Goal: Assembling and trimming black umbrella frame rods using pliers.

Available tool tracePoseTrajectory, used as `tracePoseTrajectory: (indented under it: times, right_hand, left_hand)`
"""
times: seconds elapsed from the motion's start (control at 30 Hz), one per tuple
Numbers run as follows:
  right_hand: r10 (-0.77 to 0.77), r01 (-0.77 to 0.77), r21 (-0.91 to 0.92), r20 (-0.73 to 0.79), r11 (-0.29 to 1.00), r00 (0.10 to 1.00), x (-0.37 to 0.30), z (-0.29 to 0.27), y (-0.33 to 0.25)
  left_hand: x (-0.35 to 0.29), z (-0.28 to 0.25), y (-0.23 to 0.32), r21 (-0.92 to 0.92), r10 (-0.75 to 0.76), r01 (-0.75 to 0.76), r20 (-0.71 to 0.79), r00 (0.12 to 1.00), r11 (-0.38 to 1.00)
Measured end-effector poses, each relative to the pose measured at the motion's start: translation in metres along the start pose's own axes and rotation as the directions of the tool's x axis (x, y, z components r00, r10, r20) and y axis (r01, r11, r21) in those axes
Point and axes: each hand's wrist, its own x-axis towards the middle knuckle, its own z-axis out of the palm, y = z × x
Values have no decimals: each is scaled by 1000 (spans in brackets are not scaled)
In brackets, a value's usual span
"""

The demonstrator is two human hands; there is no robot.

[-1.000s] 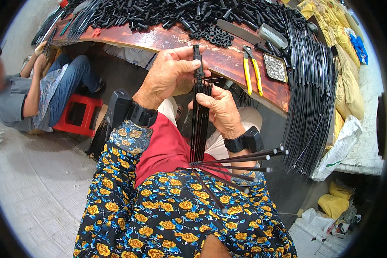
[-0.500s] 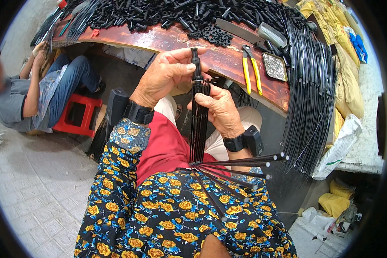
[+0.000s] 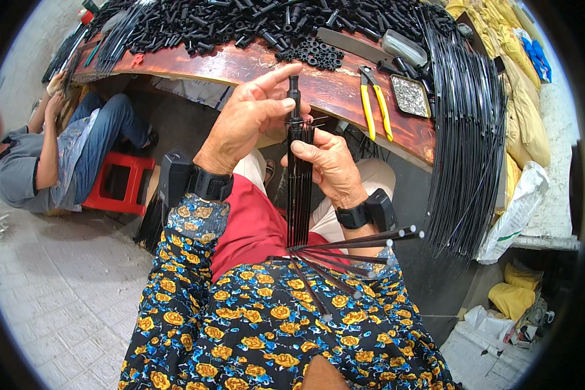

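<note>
My right hand [image 3: 328, 166] grips an upright bundle of thin black rods [image 3: 299, 188] in front of my chest; the lower ends fan out to the right over my floral sleeves. My left hand [image 3: 250, 117] pinches the small black cap [image 3: 294, 88] at the top of the bundle, index finger stretched out. Both wrists wear black bands with small boxes. Behind my hands runs the red-brown wooden workbench [image 3: 240, 65].
Heaps of small black plastic parts [image 3: 240, 23] cover the bench, with yellow-handled pliers [image 3: 374, 104] and a tray of small metal bits [image 3: 409, 96]. Long black rods [image 3: 468, 143] hang at the right beside yellow sacks [image 3: 526, 110]. A seated person [image 3: 52, 156] on a red stool [image 3: 120, 185] is left.
My left hand has shifted on the top of the bundle, its index finger now pointing out straighter. The right hand and the rods hold nearly the same place.
</note>
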Motion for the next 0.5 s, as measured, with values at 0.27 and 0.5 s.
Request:
tracePoseTrajectory:
  times: [0.27,0.5]
  right_hand:
    - [0,-2,44,44,999,999,-6,8,-13]
    - [26,-29,80,35,996,999,-5,3,-9]
  left_hand:
    - [-12,5,2,76,69,-75,81,994,994]
    - [-9,4,0,180,42,-57,83,996,982]
